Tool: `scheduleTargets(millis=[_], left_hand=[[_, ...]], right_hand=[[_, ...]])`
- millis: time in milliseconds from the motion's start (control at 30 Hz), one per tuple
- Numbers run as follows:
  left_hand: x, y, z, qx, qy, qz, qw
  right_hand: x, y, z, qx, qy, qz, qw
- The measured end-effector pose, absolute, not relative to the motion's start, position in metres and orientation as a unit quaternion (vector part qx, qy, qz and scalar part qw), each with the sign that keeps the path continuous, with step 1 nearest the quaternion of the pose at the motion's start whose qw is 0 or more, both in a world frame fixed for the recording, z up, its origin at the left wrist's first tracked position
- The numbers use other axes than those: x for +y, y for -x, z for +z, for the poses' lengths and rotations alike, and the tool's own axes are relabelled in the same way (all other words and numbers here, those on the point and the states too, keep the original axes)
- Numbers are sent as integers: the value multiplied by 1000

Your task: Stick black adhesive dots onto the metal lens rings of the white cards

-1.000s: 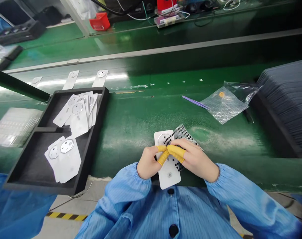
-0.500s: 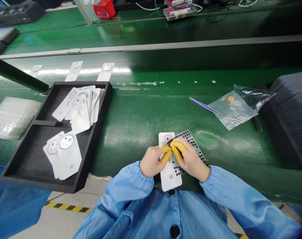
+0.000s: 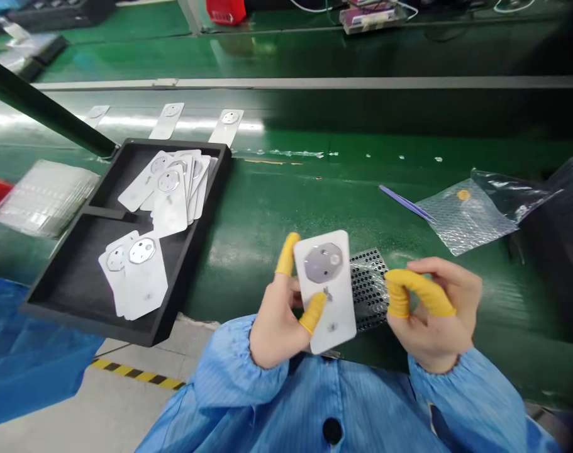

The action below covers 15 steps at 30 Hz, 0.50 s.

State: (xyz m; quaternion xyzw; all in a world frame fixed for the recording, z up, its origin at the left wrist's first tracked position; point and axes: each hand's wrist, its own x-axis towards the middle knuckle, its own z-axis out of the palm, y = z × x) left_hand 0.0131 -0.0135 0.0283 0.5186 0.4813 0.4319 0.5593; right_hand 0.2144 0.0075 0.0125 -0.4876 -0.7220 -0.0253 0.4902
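Observation:
My left hand (image 3: 281, 318), with yellow finger cots, grips a white rounded plate (image 3: 340, 302) tilted up above the bench, thumb across its front. The plate carries a silver octagonal disc (image 3: 324, 262) near its top and small grey marks lower down. To the right, apart from the plate, is my right hand (image 3: 439, 311); its yellow-capped thumb and index finger are bent together in a pinch. Whatever lies between those tips is too small to make out. A clear sheet of small black dots (image 3: 368, 286) lies on the bench between both hands, partly behind the plate.
At left, a black divided tray (image 3: 177, 308) holds several similar white plates (image 3: 147, 283). More plates lie along the bench behind it. Purple tweezers (image 3: 406, 202) and a bubble-wrap bag (image 3: 470, 217) lie at right. Clear plastic trays (image 3: 48, 198) are stacked far left.
My left hand has lifted the white plate off the bench and tilted it up. My right hand has moved away to the right, uncovering more of the dot sheet. The view has shifted slightly.

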Motion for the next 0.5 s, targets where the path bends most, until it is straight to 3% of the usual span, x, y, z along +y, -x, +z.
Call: scheduleTargets(millis=[200, 500], left_hand=[[-30, -39, 37, 484, -578, 405, 518], [-34, -44, 47, 482, -605, 380, 508]], right_hand=[[-6, -203, 26, -766, 437, 79, 465], [-15, -207, 23, -770, 402, 55, 493]])
